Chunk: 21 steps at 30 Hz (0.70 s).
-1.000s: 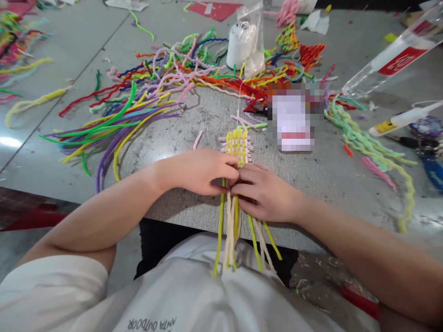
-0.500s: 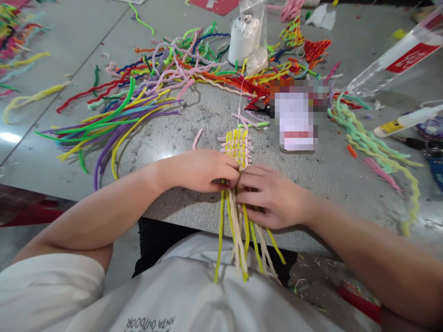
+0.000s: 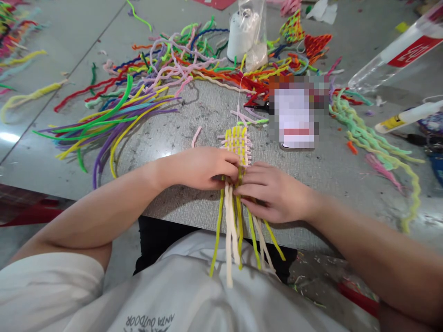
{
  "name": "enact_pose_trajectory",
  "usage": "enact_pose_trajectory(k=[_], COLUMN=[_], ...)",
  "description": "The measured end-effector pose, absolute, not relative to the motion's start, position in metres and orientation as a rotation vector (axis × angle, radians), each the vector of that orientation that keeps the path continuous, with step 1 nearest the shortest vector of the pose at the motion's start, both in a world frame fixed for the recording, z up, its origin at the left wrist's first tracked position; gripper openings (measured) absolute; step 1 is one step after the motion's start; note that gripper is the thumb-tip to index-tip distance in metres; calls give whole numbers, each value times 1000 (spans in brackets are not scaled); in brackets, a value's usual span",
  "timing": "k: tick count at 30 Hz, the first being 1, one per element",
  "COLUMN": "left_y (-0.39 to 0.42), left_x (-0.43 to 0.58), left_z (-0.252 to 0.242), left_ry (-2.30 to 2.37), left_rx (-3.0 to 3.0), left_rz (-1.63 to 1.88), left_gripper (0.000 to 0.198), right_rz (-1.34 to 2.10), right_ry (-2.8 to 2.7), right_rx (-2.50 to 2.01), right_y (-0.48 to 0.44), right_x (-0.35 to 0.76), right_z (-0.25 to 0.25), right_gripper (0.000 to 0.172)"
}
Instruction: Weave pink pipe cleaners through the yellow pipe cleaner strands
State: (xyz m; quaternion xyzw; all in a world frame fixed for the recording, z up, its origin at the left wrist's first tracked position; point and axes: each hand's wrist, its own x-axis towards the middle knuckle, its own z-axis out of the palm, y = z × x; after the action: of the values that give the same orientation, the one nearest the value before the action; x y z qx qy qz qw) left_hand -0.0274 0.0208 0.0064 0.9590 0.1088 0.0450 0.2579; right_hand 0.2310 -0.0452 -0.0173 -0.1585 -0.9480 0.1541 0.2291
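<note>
A small woven piece [image 3: 237,143] of yellow and pale pink yarn lies on the table in front of me, its long strands running down past the table's edge. My left hand [image 3: 211,169] closes its fingers on strands at the piece's lower left. Opposite it, my right hand [image 3: 273,192] has its fingers bent over the strands on the right, close against the left fingertips. Cream strands [image 3: 229,230] and a yellow strand [image 3: 217,235] hang below the hands. The exact grip of both hands' fingertips is hidden. A thin white thread [image 3: 239,94] leads up from the weaving.
Cut yarn strands [image 3: 114,124] lie to the left, with a tangled heap of yarn [image 3: 180,64] behind. A white thread cone [image 3: 239,39] stands at the back. To the right are a phone [image 3: 296,120], a plastic bottle [image 3: 394,53], a glue tube [image 3: 398,120] and a green braid [image 3: 367,124].
Cream strands below the hands have shifted left, and one now hangs lower. My right hand's fingers have moved slightly apart from the left ones. The view has shifted a little.
</note>
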Motion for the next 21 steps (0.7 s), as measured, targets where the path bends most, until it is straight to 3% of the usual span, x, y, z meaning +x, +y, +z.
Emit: enact_pose_trajectory(k=[8,17,21], left_y=[13,15,17], left_x=[-25,-25,-25], left_z=[9,3,2], left_ry=[335,342,354], left_rx=[2712,2821,2853], left_rz=[115,133,125], left_gripper=[6,8,7], right_rz=[400,286,392], right_ry=[-2685,-2776,-2661], right_rx=[-491,-526,-542], right_y=[-49,-48,-44], right_x=[229,227,227], right_z=[-18,-20,-24], right_gripper=[15,23,23])
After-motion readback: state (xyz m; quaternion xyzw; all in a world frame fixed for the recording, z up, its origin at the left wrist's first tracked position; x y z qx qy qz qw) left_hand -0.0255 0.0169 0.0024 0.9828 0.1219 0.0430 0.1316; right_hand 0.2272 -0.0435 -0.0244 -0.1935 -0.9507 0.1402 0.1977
